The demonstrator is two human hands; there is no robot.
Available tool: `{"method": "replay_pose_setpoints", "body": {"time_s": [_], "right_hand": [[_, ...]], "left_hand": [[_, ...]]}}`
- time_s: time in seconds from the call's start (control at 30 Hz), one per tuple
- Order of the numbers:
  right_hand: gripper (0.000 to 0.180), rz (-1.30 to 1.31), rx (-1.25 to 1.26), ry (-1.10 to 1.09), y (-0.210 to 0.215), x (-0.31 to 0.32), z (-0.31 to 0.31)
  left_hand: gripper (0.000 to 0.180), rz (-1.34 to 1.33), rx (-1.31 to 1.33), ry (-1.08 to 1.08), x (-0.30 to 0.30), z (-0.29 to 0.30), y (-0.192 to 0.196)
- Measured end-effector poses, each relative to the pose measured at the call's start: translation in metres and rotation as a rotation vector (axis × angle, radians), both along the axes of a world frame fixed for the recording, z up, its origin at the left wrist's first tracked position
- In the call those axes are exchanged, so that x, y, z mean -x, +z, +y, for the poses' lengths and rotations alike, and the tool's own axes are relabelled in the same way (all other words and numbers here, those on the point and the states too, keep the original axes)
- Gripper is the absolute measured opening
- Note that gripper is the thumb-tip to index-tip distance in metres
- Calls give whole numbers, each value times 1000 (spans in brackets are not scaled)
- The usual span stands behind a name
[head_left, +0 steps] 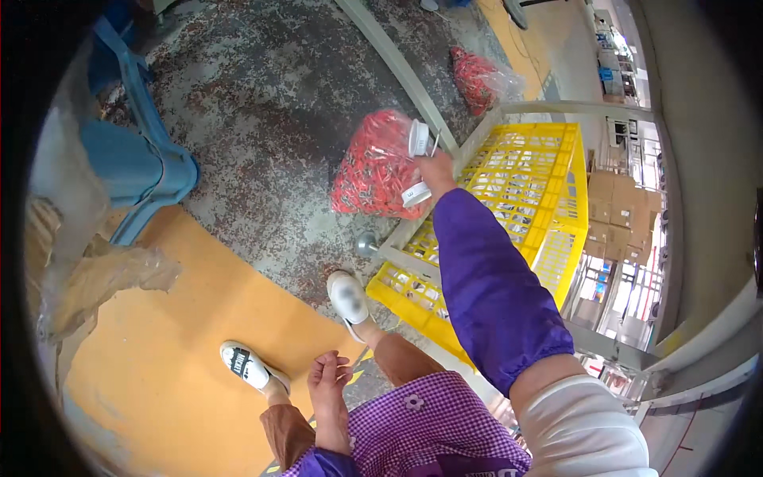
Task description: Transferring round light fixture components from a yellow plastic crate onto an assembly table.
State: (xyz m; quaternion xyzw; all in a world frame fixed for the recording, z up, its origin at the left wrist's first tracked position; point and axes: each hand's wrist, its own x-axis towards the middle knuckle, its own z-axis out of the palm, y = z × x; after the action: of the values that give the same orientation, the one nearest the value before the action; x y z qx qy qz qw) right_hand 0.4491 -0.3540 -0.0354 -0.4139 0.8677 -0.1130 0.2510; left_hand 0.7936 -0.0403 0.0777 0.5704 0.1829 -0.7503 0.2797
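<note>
My right arm, in a purple sleeve cover, reaches forward. Its hand (435, 172) is closed at the right side of a clear plastic bag of small red pieces (377, 167), seemingly gripping the bag; the fingertips are partly hidden. Beside that hand show two white pieces with dark print: an upper round one (418, 137) and a lower one (416, 194). Whether they are fixed to the bag I cannot tell. My left hand (328, 389) hangs in front of my checked apron, fingers loosely curled and apart, with nothing visible in it.
Yellow plastic crates (509, 191) stand on a pale metal frame (413, 264) beneath and beside my right arm. Another bag of red pieces (479, 79) lies on the floor farther off. A blue plastic stool (131, 163) is at the left, near crumpled plastic sheeting (95, 270). Cardboard boxes (620, 211) are stacked at right.
</note>
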Motion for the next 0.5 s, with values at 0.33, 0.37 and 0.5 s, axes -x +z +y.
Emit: {"method": "replay_pose_setpoints", "body": {"time_s": [0.33, 0.37, 0.5], "right_hand": [[50, -226, 68, 81, 55, -60, 88], [51, -390, 47, 46, 76, -106, 98], [47, -482, -68, -15, 140, -159, 118]], "left_hand": [[26, -45, 78, -2, 3, 5, -22], [28, -76, 74, -22, -8, 11, -26], [39, -235, 24, -39, -18, 11, -36]]}}
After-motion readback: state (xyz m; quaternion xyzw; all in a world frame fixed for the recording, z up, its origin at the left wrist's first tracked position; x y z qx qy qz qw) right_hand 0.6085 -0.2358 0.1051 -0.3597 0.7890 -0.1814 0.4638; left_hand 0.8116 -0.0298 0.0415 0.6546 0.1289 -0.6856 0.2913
